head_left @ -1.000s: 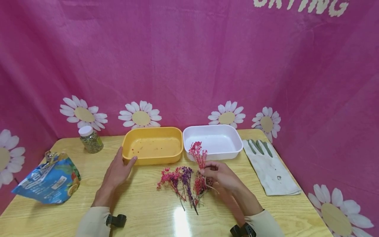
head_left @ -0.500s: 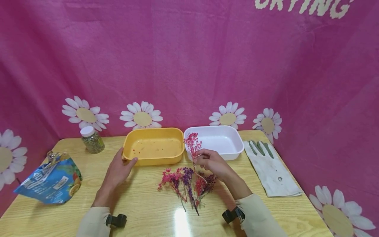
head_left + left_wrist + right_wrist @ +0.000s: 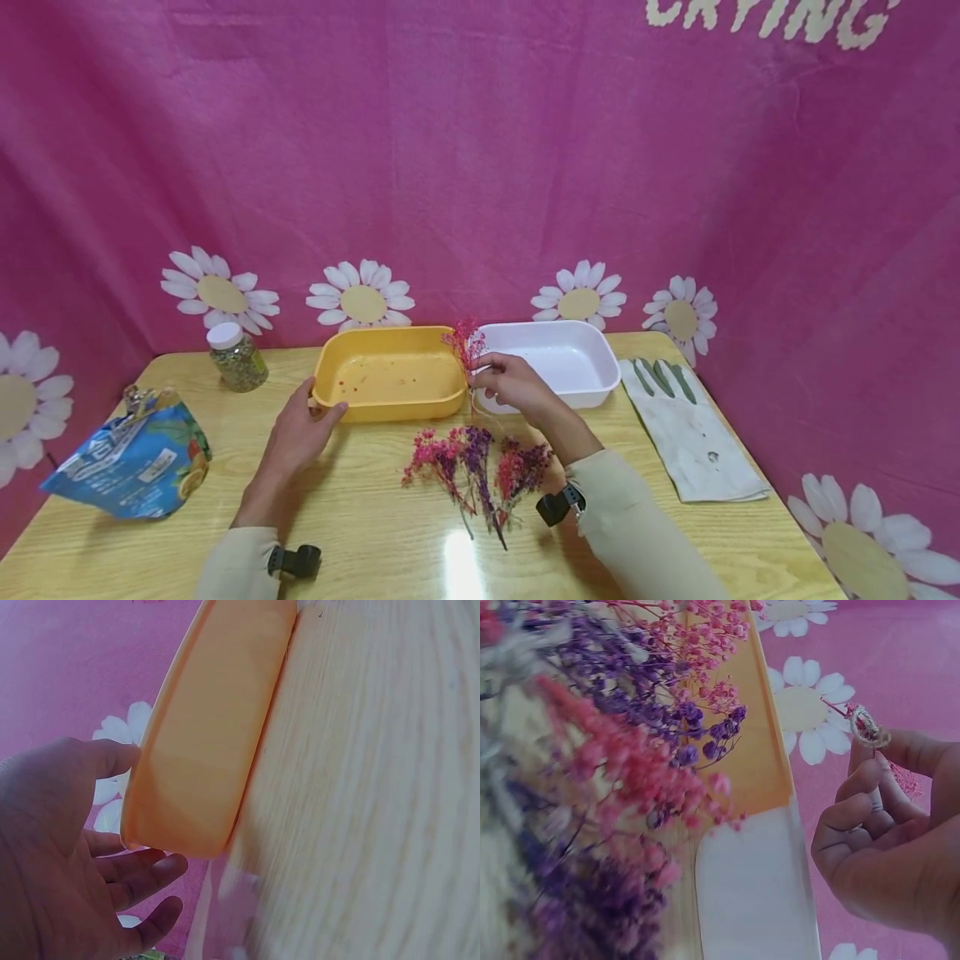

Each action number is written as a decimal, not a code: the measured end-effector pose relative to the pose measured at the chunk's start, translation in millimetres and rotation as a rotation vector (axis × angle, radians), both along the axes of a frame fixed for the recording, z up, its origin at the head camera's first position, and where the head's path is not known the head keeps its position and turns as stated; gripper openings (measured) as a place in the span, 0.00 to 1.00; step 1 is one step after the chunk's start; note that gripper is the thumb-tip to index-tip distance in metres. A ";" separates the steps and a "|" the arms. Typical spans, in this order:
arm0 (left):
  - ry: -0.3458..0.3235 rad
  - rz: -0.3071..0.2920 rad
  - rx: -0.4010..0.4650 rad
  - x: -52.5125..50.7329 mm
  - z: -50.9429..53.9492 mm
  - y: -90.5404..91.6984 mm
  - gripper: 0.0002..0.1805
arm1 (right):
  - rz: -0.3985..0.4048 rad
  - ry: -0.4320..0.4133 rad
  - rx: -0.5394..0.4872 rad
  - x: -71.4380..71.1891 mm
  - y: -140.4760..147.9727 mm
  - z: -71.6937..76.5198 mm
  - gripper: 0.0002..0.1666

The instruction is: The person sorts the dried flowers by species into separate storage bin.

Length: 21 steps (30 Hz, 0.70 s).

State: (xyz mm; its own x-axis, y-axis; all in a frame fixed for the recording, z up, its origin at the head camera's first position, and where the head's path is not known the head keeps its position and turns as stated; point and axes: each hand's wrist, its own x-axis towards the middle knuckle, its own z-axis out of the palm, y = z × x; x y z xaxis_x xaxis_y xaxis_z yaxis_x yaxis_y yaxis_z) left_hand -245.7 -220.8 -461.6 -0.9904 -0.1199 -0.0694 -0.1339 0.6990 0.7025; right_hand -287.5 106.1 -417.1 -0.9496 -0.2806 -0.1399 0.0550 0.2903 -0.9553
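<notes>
My right hand (image 3: 513, 383) pinches a small bunch of pink dried flowers (image 3: 467, 342) by its stems, heads up. It hovers over where the yellow tray (image 3: 390, 412) and the white tray (image 3: 600, 398) meet. Twine (image 3: 868, 733) circles the stems in the right wrist view. With thumb and fingers, my left hand (image 3: 298, 433) holds the left front corner of the yellow tray; the left wrist view shows the thumb at its rim. Nearer me on the table lie pink dried flowers (image 3: 437, 454), purple dried flowers (image 3: 476, 454) and a mixed pink and purple bunch (image 3: 521, 468).
Red specks lie inside the yellow tray. At the left stand a white-capped jar (image 3: 240, 362) and a blue pouch (image 3: 138, 467). A folded whitish cloth (image 3: 693, 442) with green marks lies right. A pink curtain (image 3: 480, 167) hangs behind the wooden table (image 3: 367, 517).
My right hand has lifted the pink bunch off the other flowers and carried it left and away from me, to the gap between the trays. The left hand stays at the yellow tray.
</notes>
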 end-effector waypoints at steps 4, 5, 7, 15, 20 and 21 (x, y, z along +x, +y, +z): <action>0.015 -0.005 0.011 0.5 -0.5 -1.1 0.48 | -0.007 -0.017 -0.012 -9.7 -10.8 1.0 0.13; 0.016 -0.005 0.013 0.6 -0.6 -1.3 0.48 | -0.008 -0.018 -0.006 -12.1 -13.5 1.3 0.13; 0.015 -0.004 0.012 1.2 -0.5 -1.2 0.48 | -0.013 -0.021 0.002 -16.3 -18.2 2.3 0.12; 0.010 0.007 0.008 1.8 -0.5 0.4 0.47 | -0.027 -0.012 0.067 -31.6 -37.9 9.8 0.15; 0.020 0.008 0.007 0.9 -1.4 1.1 0.46 | -0.050 0.007 0.073 -36.1 -43.7 8.4 0.19; 0.019 0.008 0.008 0.9 -1.6 1.1 0.46 | -0.051 0.012 0.076 -35.6 -43.5 7.6 0.19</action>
State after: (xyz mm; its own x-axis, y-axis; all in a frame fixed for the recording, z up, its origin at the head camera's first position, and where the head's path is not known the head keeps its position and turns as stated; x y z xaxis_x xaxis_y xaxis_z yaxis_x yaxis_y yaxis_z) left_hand -244.8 -219.6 -463.2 -0.9905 -0.1273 -0.0511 -0.1256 0.6924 0.7105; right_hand -323.1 62.6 -409.5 -0.9640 -0.2208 -0.1478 0.0606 0.3592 -0.9313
